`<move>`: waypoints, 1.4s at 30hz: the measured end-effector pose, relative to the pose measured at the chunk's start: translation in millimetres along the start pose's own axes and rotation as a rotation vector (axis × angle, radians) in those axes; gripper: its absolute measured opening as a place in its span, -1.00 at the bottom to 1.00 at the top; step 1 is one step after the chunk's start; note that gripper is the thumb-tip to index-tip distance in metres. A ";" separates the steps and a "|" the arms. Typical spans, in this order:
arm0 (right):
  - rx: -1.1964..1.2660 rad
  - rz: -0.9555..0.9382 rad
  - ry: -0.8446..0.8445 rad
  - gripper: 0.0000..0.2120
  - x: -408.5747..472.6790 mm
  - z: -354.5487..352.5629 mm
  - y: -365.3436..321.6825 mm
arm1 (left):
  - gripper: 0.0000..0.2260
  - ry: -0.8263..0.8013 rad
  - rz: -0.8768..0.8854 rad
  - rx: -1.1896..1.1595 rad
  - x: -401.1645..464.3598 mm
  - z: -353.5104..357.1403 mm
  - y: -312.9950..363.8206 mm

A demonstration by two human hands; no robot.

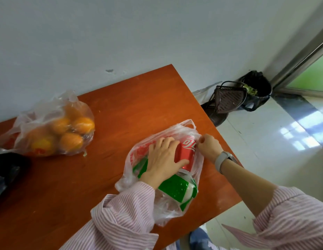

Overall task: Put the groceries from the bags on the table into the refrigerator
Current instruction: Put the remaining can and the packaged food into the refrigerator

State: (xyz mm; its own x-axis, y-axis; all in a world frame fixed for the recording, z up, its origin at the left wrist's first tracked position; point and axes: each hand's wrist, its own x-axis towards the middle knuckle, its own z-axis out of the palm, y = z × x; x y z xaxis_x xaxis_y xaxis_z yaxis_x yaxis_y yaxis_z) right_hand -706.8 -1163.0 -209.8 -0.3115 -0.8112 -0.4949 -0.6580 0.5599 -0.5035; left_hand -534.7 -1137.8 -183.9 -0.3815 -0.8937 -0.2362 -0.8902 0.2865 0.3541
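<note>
The red can [186, 152] lies on its side inside a thin clear bag [162, 210] at the near right part of the orange-brown surface [121, 109]. The person's left hand [164, 159] is inside the bag's mouth, its fingers [170, 141] curled over the can's far side and the thumb under its near side, so it is gripping the can. The right hand [209, 146] is just to the right of the can, its fingers pinched closed on the bag's edge and holding the plastic open. Beneath and nearer than the can, in the same bag, sit green packages [177, 189]; what they contain cannot be told.

The step in hand appears to be unpacking: taking the can out of the bag. The next move likely calls for lifting the can clear of the plastic while the right hand keeps the opening wide, since the film clings close around the can and could drag along with it.

Well apart, at the far left of the surface, a second clear bag [30, 112] holds several oranges [71, 141], untouched. A dark bag [5, 170] shows at the left edge. On the floor to the right stand a brown basket [229, 98] and a black-lined bin [256, 91]. No refrigerator is in view.
</note>
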 end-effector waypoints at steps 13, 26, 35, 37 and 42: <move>0.154 -0.350 -0.263 -0.59 -26.9 0.0 5.2 | -0.58 -0.259 -0.088 -0.021 46.1 12.3 -18.2; -0.193 -0.529 -0.010 -0.51 -36.9 7.3 47.0 | -0.72 0.119 0.088 -0.122 -0.4 7.9 -31.4; -0.032 -0.275 0.078 -0.43 -52.2 10.0 -14.6 | -0.48 -0.262 0.245 0.096 -25.4 3.6 -35.8; -0.049 -0.173 -0.015 -0.23 -47.0 17.5 -19.7 | -0.43 -0.279 0.281 0.175 -27.6 3.6 -35.9; 0.035 -0.163 0.000 -0.16 -43.8 31.4 -24.6 | -0.46 -0.305 0.311 0.268 -30.9 2.9 -35.6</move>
State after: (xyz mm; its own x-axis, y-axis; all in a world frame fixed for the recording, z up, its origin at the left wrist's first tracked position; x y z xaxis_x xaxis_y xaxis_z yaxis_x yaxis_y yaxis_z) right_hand -655.5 -1136.0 -198.0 -0.2023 -0.8919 -0.4044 -0.6753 0.4261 -0.6020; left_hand -491.8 -1119.4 -191.8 -0.6584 -0.6220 -0.4238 -0.7401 0.6374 0.2144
